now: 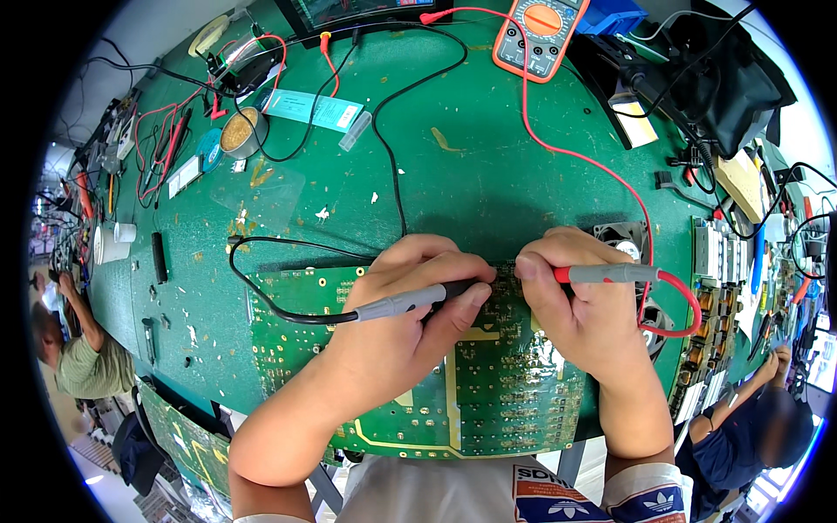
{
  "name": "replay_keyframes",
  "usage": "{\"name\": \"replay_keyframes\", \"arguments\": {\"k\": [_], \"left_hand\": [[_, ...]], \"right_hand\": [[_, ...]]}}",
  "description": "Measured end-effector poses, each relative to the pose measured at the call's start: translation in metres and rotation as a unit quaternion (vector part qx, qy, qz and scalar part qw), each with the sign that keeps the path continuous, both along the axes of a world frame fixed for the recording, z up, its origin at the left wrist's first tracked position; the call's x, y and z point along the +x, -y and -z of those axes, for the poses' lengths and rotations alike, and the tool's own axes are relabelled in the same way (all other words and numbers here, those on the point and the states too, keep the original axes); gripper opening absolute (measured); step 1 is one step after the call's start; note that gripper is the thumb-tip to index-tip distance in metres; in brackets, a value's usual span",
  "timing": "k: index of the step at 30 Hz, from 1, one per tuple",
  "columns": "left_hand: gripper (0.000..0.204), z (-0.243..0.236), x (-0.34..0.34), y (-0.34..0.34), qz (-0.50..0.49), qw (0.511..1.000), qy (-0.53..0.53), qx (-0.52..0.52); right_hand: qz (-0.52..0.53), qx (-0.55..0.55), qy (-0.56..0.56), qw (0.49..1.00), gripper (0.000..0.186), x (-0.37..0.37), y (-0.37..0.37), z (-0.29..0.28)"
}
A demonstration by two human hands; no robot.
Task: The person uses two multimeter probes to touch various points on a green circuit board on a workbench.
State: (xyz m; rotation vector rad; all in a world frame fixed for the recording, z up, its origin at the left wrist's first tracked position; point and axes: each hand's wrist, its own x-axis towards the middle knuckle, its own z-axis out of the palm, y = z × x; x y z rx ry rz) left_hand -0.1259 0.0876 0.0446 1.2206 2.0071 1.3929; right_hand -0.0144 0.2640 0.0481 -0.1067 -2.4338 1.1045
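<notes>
A large green circuit board (pixel 410 429) lies on the table in front of me, its solder points and traces facing up. My left hand (pixel 397 344) is closed around a grey-and-black test probe (pixel 403 302), held low and slanting. In my right hand (pixel 597 322) is a grey-and-red test probe (pixel 606 274), pinched near its red end. Both hands meet over the board's far edge, their fingertips close together. The probe tips are hidden by my fingers, so contact with the board cannot be made out. A black lead and a red lead trail from the probes.
An orange multimeter (pixel 540 35) sits at the far right, near a screen (pixel 357 10). Small fans (pixel 621 235) and stacked boards (pixel 711 305) stand right of the board. A round tin (pixel 237 132) and a blue card (pixel 314 111) lie far left. People work at both sides.
</notes>
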Motion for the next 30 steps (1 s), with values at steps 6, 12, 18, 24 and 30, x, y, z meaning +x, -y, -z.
{"name": "replay_keyframes", "arguments": {"k": [6,12,18,24,30], "left_hand": [[0.013,0.0,-0.002,0.0,0.007,1.0,0.006,0.007],[0.02,-0.015,-0.012,0.006,-0.017,0.983,0.173,-0.061],[0.02,-0.006,-0.016,0.009,-0.009,0.983,0.175,-0.055],[0.018,-0.007,-0.019,0.012,0.009,0.986,0.157,-0.064],[0.017,-0.004,-0.02,0.013,0.026,0.989,0.134,-0.053]], "right_hand": [[0.034,-0.01,0.019,0.999,0.007,0.0,0.002,-0.003],[0.048,-0.085,0.037,0.995,0.006,0.002,0.002,-0.006],[0.007,-0.113,0.028,0.993,0.004,0.003,0.004,0.001],[-0.019,-0.078,0.032,0.996,0.007,-0.002,0.001,0.001],[-0.023,-0.056,0.048,0.997,0.01,-0.004,0.0,0.0]]}}
